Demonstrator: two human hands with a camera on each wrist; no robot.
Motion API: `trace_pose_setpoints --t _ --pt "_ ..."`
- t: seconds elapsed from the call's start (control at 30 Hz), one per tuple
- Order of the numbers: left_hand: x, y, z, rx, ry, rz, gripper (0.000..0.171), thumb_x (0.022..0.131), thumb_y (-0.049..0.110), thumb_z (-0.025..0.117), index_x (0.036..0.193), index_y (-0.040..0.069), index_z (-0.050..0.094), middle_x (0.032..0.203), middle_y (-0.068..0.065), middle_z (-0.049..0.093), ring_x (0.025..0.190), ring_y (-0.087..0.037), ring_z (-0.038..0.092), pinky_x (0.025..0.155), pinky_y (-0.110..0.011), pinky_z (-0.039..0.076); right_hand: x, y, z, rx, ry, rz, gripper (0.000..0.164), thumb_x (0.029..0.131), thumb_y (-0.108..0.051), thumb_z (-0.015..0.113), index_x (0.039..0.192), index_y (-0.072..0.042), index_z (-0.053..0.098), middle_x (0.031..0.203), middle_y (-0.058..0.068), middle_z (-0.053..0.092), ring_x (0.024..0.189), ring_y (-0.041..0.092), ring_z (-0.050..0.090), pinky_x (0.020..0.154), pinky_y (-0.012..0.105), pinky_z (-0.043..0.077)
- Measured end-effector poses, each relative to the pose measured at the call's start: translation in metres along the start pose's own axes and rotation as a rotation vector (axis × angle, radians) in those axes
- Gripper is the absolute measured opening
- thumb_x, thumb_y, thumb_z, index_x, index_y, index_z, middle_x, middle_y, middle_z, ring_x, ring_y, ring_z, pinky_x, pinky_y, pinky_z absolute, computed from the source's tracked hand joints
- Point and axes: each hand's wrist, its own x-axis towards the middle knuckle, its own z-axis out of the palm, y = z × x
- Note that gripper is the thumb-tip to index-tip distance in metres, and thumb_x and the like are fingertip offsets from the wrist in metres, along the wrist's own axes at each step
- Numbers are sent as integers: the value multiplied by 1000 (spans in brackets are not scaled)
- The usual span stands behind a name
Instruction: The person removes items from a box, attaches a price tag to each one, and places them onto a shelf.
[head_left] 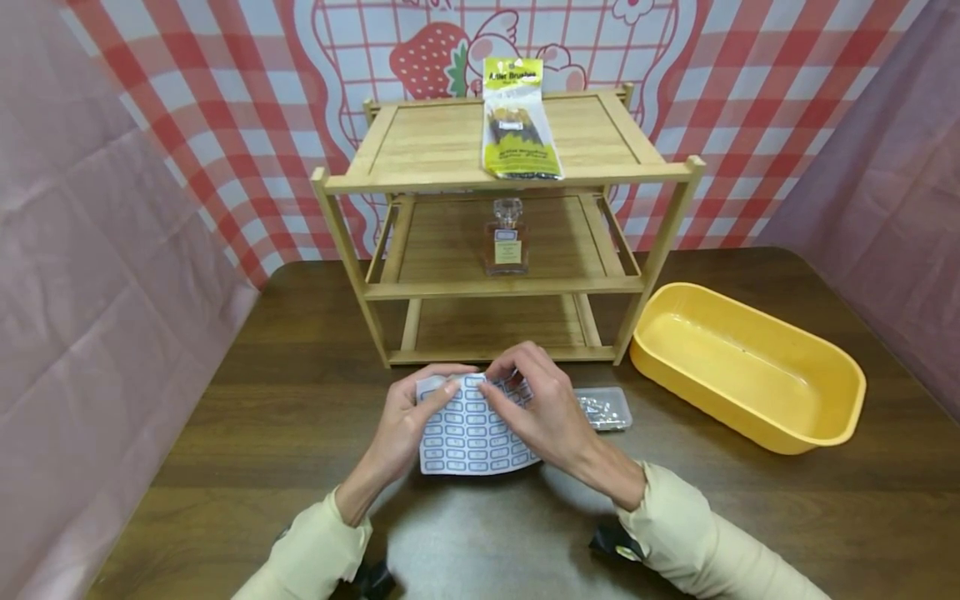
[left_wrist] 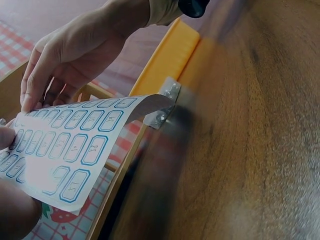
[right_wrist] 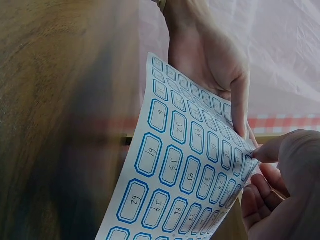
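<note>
A white sheet of blue-framed, hand-numbered sticker labels is held up above the table in front of the shelf. My left hand grips its upper left edge, thumb on the printed face and fingers behind. At the top edge, my right hand has its thumb and fingertips pinched at a corner label; whether that label is lifting cannot be seen. In the right wrist view the sheet curves, with numbers such as 61 and 62 legible. The left wrist view shows the sheet's free corner below the right hand.
Behind the hands stands a three-tier wooden shelf. A labelled perfume bottle is on its middle tier, a labelled artist brush pack on top. Right of the hands lie a clear box of small metallic pieces and a yellow basin.
</note>
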Motion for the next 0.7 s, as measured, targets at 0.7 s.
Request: trace_pose_setpoints --t 0.7 --pt "1 -1 -1 152 60 76 28 98 -1 64 125 -9 65 106 -27 72 84 -23 75 70 -41 64 3 0 -1 48 -72 110 8 94 -1 72 97 -1 65 95 2 61 84 15 59 72 26 56"
